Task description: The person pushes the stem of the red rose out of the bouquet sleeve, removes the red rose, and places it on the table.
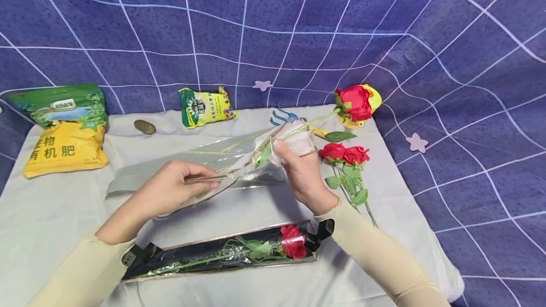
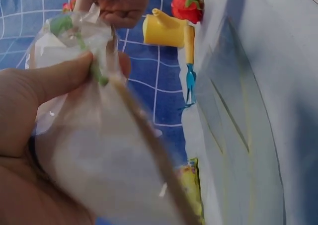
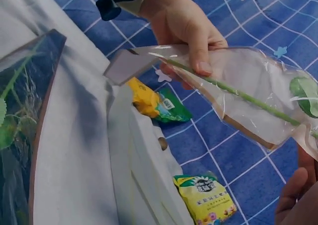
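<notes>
One red rose (image 1: 356, 103) is being held above the table (image 1: 401, 221), its stem running through one clear sleeve (image 1: 296, 143) and its bloom sticking out past the end. The left hand (image 1: 168, 184) is pinching the sleeve with the stem inside, thumb against fingers; the right hand (image 1: 304, 174) is gripping the sleeve nearer the bloom. Grey wrapping (image 1: 141, 172) is lying beneath, its layers too overlapped to count. Two loose roses (image 1: 343, 154) are resting side by side at the right, and one dark-backed sleeve (image 1: 183, 253) is lying nearest the person, enclosing a fourth rose (image 1: 293, 242). Farther back, one blue rake (image 1: 283, 116), one yellow watering can (image 1: 375, 98), one small packet (image 1: 209, 107), one brown stone-like object (image 1: 144, 127) and one large bag (image 1: 68, 131) are sitting before the blue gridded cloth (image 1: 290, 13).
</notes>
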Tool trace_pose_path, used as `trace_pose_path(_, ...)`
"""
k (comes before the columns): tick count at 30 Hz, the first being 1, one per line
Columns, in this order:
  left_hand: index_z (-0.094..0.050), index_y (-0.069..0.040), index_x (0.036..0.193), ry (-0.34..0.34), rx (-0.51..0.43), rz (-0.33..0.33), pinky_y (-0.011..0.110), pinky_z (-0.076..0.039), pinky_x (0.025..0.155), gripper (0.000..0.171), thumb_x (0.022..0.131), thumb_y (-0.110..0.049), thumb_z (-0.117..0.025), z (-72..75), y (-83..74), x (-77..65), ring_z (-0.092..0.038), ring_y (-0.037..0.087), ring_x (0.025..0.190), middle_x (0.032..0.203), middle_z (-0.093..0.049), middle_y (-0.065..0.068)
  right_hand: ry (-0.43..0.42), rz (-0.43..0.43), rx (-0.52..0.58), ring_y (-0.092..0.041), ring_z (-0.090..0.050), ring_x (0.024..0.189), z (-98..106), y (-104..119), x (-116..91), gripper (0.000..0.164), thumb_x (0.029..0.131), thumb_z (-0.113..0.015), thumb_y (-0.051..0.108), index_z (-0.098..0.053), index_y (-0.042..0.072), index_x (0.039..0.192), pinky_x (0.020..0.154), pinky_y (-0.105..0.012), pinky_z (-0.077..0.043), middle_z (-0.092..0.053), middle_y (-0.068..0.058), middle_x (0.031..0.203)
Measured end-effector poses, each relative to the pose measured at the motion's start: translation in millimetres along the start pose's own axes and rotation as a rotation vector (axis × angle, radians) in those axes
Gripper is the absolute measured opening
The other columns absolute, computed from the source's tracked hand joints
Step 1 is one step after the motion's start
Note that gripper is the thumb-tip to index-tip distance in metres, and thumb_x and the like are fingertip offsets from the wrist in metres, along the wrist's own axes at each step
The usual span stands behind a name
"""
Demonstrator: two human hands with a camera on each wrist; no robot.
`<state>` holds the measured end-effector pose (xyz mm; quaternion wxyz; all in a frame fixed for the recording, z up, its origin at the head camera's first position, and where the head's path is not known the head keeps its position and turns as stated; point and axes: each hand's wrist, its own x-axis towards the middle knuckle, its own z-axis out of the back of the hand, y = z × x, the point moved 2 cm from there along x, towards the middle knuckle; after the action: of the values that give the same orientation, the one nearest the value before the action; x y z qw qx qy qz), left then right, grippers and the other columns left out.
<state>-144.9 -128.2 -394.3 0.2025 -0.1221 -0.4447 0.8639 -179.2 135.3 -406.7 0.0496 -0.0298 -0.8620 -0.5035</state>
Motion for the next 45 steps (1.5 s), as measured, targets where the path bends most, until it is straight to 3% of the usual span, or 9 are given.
trace_pose_path(3,-0.073,-0.019,0.083,0.025,0.017,0.005,0.023,-0.042,0.05,0.02,0.084,-0.039,-0.069,2.3,5.1,-3.9,-0.049,0.003,0.056,0.067,-0.059,-0.012,-0.012,-0.003,-0.009,-0.024,-0.056,0.103,4.7,2.4,1.8,0.051,0.081,-0.071,0.0,-0.049,0.008,0.126,0.085,-0.039,-0.047,-0.056,-0.014,0.115)
trace_pose_path(7,-0.066,-0.02,0.07,0.035,0.037,0.047,0.025,-0.029,0.039,0.027,0.081,-0.044,-0.07,7.2,10.8,-10.7,-0.03,0.004,0.045,0.051,-0.037,-0.011,-0.022,0.004,-0.011,-0.026,-0.057,0.104,13.5,10.1,7.5,0.049,0.082,-0.071,0.001,-0.05,0.008,0.126,0.089,-0.039,-0.045,-0.056,-0.015,0.118)
trace_pose_path(16,-0.067,-0.027,0.104,0.043,0.021,-0.007,0.028,-0.045,0.051,0.028,0.082,-0.045,-0.069,7.1,7.6,-9.8,-0.053,0.011,0.061,0.08,-0.063,-0.009,0.042,-0.03,-0.006,-0.026,-0.056,0.106,11.2,13.5,8.6,0.052,0.085,-0.068,0.004,-0.047,0.012,0.131,0.091,-0.042,-0.042,-0.055,-0.015,0.12)
trace_pose_path(22,-0.066,-0.029,0.091,0.047,0.047,-0.05,0.027,-0.041,0.049,0.018,0.083,-0.045,-0.068,-2.1,-3.1,-0.7,-0.045,0.008,0.054,0.066,-0.054,-0.01,0.053,-0.036,-0.004,-0.026,-0.057,0.106,5.9,9.7,3.9,0.059,0.082,-0.07,0.003,-0.044,0.016,0.134,0.09,-0.043,-0.044,-0.055,-0.016,0.121)
trace_pose_path(25,-0.068,-0.026,0.088,0.051,0.032,-0.041,0.027,-0.041,0.048,0.014,0.086,-0.04,-0.066,-2.7,-5.9,0.4,-0.046,0.009,0.053,0.071,-0.06,-0.009,0.066,-0.048,-0.011,-0.027,-0.055,0.108,7.0,9.6,3.1,0.058,0.082,-0.071,0.003,-0.044,0.014,0.133,0.09,-0.042,-0.044,-0.054,-0.016,0.122)
trace_pose_path(34,-0.067,-0.024,0.084,0.014,0.053,-0.036,0.027,-0.038,0.047,0.013,0.087,-0.037,-0.066,8.2,-1.1,-6.8,-0.041,0.009,0.053,0.068,-0.055,-0.008,0.281,-0.179,0.137,-0.025,-0.059,0.098,31.0,9.6,2.2,0.061,0.078,-0.076,0.008,-0.046,0.003,0.13,0.086,-0.038,-0.046,-0.059,-0.013,0.116)
trace_pose_path(38,-0.067,-0.027,0.085,0.011,0.054,-0.008,0.027,-0.038,0.047,0.013,0.086,-0.04,-0.066,11.3,2.1,-9.4,-0.04,0.009,0.052,0.068,-0.056,-0.009,0.345,-0.164,0.234,-0.025,-0.058,0.098,45.3,10.7,9.5,0.066,0.08,-0.072,0.004,-0.04,0.001,0.137,0.087,-0.039,-0.044,-0.058,-0.015,0.118)
trace_pose_path(42,-0.07,-0.026,0.091,0.016,0.039,0.003,0.027,-0.038,0.047,0.015,0.086,-0.04,-0.066,14.5,3.4,-11.2,-0.039,0.008,0.051,0.069,-0.058,-0.008,0.31,-0.106,0.306,-0.023,-0.054,0.101,52.9,15.9,16.2,0.07,0.08,-0.063,-0.008,-0.032,0.003,0.142,0.082,-0.035,-0.044,-0.046,-0.017,0.134)
trace_pose_path(45,-0.071,-0.026,0.095,0.026,0.017,0.018,0.027,-0.036,0.045,0.017,0.086,-0.04,-0.066,15.9,4.1,-12.5,-0.036,0.007,0.05,0.069,-0.059,-0.007,0.216,-0.069,0.313,-0.022,-0.055,0.1,54.8,20.6,19.9,0.061,0.08,-0.057,-0.014,-0.038,0.002,0.136,0.072,-0.03,-0.045,-0.046,-0.018,0.134)
